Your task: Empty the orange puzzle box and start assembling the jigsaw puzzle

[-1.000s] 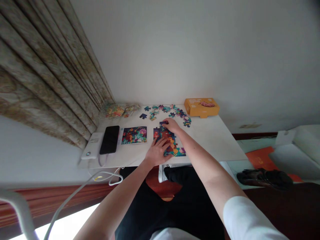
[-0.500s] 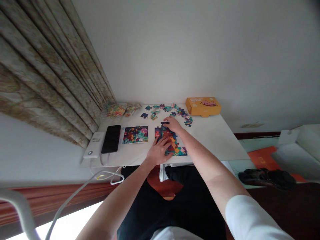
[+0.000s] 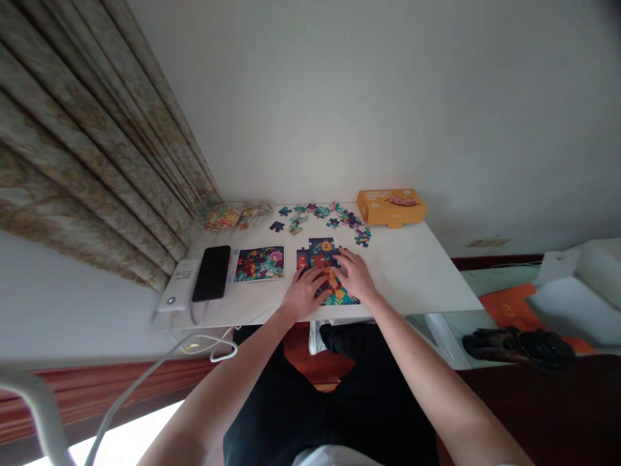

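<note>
A partly joined jigsaw puzzle (image 3: 320, 260) lies near the front edge of the white table, with dark blue, red and brown pieces. My left hand (image 3: 303, 296) rests on its lower left part, fingers spread. On its right side lies my right hand (image 3: 356, 275), fingers apart and touching the pieces. The hands cover some of the middle of the puzzle. Left of it is a printed picture card (image 3: 259, 264) in similar colours. Loose puzzle pieces (image 3: 334, 222) are scattered beyond the puzzle.
A yellow puzzle box (image 3: 392, 208) stands at the back right. Clear bags (image 3: 223, 217) with colourful contents sit at the back left. A black phone (image 3: 212, 273) and a white power bank (image 3: 179, 285) with a cable lie at the left edge.
My right hand has drawn back from the puzzle's top edge to its right side, uncovering joined pieces with an orange shape there. My left hand stays on the puzzle.
</note>
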A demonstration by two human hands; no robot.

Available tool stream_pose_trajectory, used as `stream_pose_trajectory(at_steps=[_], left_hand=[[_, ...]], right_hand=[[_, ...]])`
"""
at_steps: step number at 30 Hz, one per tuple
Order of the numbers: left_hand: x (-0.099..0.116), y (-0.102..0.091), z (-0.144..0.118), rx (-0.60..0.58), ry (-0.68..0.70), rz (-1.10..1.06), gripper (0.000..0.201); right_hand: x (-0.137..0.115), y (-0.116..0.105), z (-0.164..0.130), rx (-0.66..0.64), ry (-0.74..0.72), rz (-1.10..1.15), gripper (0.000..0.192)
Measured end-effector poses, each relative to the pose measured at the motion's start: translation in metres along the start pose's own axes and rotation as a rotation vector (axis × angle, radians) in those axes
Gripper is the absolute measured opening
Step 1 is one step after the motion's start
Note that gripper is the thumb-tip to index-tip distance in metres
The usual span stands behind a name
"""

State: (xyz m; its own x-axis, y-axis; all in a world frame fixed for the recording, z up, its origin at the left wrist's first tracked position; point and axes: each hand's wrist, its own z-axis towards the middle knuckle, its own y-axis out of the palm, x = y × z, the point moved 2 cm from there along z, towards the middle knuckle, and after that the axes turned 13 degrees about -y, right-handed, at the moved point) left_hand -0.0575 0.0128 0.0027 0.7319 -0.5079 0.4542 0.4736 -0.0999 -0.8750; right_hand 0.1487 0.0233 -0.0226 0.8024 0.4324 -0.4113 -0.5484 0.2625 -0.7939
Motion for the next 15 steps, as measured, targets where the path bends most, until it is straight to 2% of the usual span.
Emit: stream_pose_trajectory(at_steps=[3, 6, 9, 12, 15], left_hand=[[-0.017, -0.013, 0.034, 0.103, -0.113, -0.045, 0.031], [-0.049, -0.037, 0.083, 0.171, -0.344, 0.064, 0.031], [-0.085, -0.058, 0.125, 0.100, -0.607, 0.157, 0.039], [-0.108, -0.066, 0.147, 0.019, -0.710, 0.179, 0.044], [-0.121, -0.065, 0.157, 0.017, -0.786, 0.128, 0.040]], right_hand=[[-0.005, 0.002, 0.000, -0.061, 0.007, -0.044, 0.042], [-0.005, 0.002, 0.004, -0.083, 0.016, -0.050, 0.042], [-0.006, 0.001, 0.006, -0.092, 0.030, -0.048, 0.042], [-0.008, -0.001, 0.006, -0.095, 0.043, -0.045, 0.041], [-0.010, -0.002, 0.006, -0.101, 0.045, -0.038, 0.040]])
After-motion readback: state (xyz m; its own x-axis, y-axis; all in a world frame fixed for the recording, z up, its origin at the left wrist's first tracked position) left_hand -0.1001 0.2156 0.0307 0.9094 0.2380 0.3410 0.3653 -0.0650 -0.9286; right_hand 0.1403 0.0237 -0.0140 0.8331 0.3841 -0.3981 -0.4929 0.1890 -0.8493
